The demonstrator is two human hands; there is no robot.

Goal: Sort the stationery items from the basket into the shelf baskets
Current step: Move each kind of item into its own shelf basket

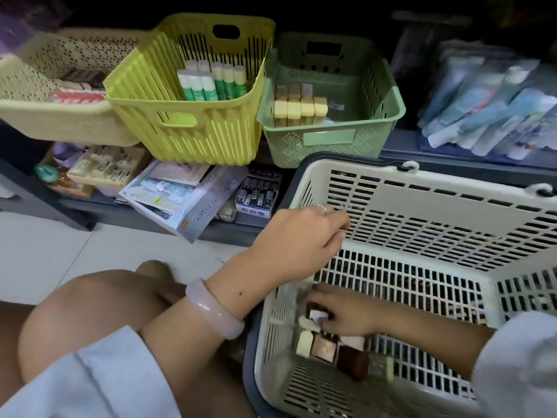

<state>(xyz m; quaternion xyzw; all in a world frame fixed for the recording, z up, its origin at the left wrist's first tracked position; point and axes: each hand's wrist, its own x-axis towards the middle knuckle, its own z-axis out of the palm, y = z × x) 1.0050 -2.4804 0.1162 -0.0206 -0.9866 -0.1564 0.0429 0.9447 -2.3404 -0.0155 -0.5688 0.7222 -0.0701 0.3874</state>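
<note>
at the lower right of the frame, my right hand [346, 315] reaches deep into the cream shopping basket [422, 188], fingers curled down over a small dark-and-white block among the last stationery items [334, 345] gathered in its near left corner; the blur keeps me from saying whether the grip has closed, though it looks to be closing. my left hand [301, 236], at centre frame, pinches the basket's left rim between thumb and fingers, holding nothing else, and seems to steady it. across the upper frame the shelf baskets wait: a beige basket [36, 86] at upper left with flat packs, a yellow basket [180, 122] holding green-and-white sticks, and a green basket [376, 110] with pale and brown blocks stood in rows. the step, as i judge it, is picking out the remaining blocks; the next move calls for a firm hold and a lift clear of the slatted wall, then a carry up to the green basket, whose contents look the closest match.
</note>
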